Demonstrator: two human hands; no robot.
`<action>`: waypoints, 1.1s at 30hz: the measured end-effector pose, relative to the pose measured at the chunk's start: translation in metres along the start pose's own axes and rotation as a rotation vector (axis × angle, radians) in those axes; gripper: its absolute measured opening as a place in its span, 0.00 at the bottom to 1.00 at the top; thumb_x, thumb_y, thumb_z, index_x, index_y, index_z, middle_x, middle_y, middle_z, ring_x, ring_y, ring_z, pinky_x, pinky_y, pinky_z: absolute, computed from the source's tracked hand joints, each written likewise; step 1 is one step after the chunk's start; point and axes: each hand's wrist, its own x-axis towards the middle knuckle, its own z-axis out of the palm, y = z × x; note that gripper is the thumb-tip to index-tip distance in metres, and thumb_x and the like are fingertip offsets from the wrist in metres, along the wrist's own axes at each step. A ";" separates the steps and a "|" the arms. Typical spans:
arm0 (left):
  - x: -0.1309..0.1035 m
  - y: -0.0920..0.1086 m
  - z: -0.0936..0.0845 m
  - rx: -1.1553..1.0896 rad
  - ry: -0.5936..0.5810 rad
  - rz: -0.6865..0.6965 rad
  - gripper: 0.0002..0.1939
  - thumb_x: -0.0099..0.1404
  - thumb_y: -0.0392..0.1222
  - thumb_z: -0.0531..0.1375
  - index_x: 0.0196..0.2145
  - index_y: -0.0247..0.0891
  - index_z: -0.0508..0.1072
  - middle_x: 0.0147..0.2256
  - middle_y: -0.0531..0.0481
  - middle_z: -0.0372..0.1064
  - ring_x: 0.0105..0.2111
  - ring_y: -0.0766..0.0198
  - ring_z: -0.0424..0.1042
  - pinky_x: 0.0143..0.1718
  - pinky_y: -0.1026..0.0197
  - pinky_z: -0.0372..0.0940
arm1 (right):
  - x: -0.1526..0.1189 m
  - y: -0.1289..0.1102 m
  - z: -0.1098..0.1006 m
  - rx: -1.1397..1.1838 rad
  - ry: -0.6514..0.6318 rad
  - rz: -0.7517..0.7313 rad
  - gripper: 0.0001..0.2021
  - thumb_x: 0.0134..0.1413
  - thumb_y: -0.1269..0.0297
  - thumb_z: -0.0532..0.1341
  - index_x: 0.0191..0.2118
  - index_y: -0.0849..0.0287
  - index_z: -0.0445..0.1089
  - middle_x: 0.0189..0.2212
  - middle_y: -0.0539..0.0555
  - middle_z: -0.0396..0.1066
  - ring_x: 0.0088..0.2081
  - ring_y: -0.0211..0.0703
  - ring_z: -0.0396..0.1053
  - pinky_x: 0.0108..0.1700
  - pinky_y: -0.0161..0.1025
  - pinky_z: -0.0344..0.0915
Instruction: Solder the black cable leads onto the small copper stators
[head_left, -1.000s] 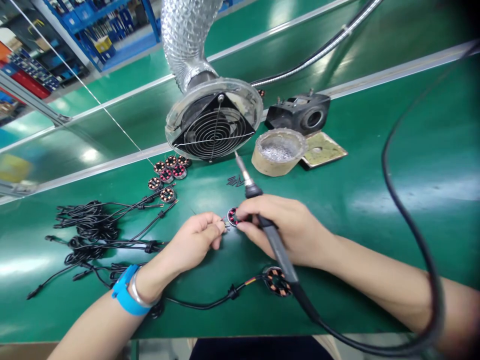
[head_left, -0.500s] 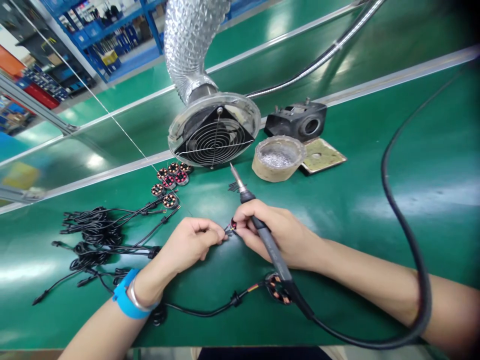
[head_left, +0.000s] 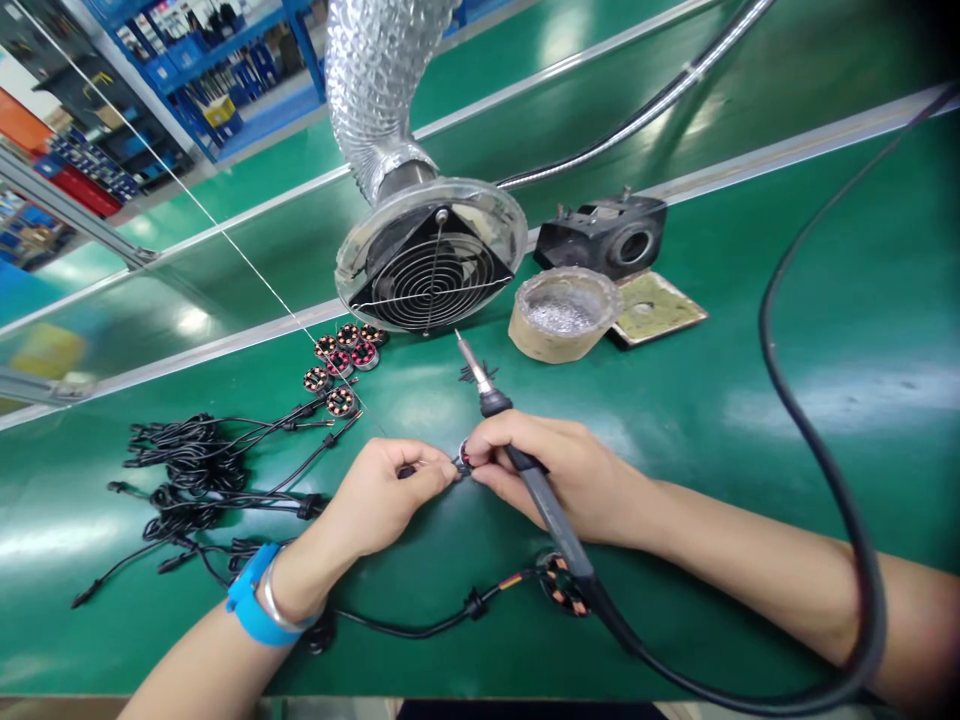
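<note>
My right hand (head_left: 570, 475) holds a soldering iron (head_left: 551, 515), its metal tip pointing up and left, while thumb and forefinger pinch a small part with red on it (head_left: 465, 455). Close against that part, my left hand (head_left: 386, 490) is closed in a pinch on thin dark wires, mostly hidden by the fingers. Below the iron's handle lies a round copper-wound coil (head_left: 562, 583), joined by red and yellow wires to a black cable (head_left: 409, 630). Short dark pieces (head_left: 478, 373) lie behind the iron's tip.
A round fume extractor (head_left: 431, 265) stands behind my hands. To its right are a tub of metal shavings (head_left: 562, 312), a square sponge tray (head_left: 660, 308) and a black iron holder (head_left: 607, 235). Several coils (head_left: 341, 402) and bundled black cables (head_left: 191, 465) lie at left. The iron's cord (head_left: 799, 400) loops over my right forearm.
The fingers of my left hand have shifted slightly toward the small part. The iron's tip has moved a little left. The view has shifted slightly.
</note>
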 end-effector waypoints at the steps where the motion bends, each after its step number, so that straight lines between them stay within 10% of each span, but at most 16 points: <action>1: 0.000 0.000 0.000 0.025 0.000 0.011 0.10 0.60 0.43 0.61 0.29 0.34 0.79 0.28 0.51 0.75 0.28 0.67 0.67 0.33 0.65 0.61 | 0.000 0.000 0.001 -0.003 0.000 -0.009 0.07 0.57 0.75 0.58 0.40 0.56 0.63 0.29 0.47 0.68 0.29 0.33 0.67 0.30 0.29 0.63; 33: -0.002 0.004 0.004 -0.029 0.099 -0.033 0.07 0.56 0.40 0.63 0.27 0.33 0.78 0.27 0.50 0.76 0.27 0.68 0.68 0.32 0.65 0.63 | 0.001 0.000 0.004 0.042 -0.066 0.036 0.14 0.54 0.79 0.54 0.44 0.57 0.62 0.31 0.48 0.68 0.29 0.33 0.67 0.33 0.29 0.65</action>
